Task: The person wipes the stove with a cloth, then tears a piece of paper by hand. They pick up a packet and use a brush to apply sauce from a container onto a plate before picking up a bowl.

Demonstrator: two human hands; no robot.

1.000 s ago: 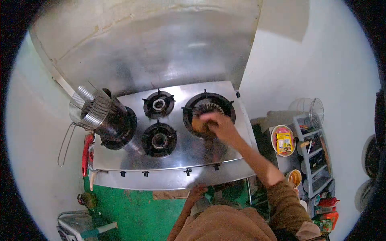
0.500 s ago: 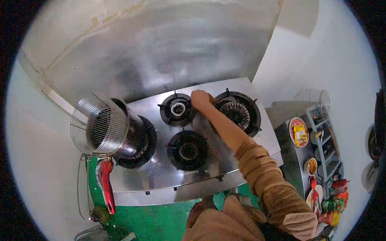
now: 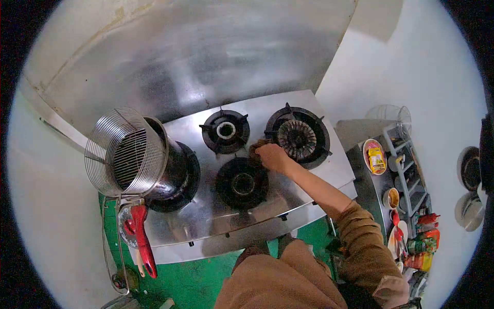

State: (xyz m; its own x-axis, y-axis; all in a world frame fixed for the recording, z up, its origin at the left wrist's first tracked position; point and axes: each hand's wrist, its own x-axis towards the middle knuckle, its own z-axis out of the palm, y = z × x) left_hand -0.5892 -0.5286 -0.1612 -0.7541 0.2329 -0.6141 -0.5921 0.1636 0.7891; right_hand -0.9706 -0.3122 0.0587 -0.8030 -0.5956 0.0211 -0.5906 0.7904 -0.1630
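Observation:
My right hand [image 3: 271, 156] reaches over the steel stove top [image 3: 206, 225], closed round a small brown scrubber [image 3: 257, 147], only part of which shows. It is between the front middle burner [image 3: 242, 183] and the large right burner [image 3: 297, 136]. The back middle burner [image 3: 225, 131] lies up and to the left of the hand. My left hand is out of view.
On the left burner stands a dark pot [image 3: 172, 172] with a wire basket [image 3: 123, 154]; red-handled tools [image 3: 141, 237] hang near it. At right, a side counter [image 3: 380, 193] holds bowls, a grey rack [image 3: 411, 177] and packets [image 3: 424, 242]. A steel panel [image 3: 206, 51] rises behind.
My right hand has moved toward me, from beside the back middle burner to near the front middle burner. The brown scrubber now shows at its fingers. The camera view has shifted slightly.

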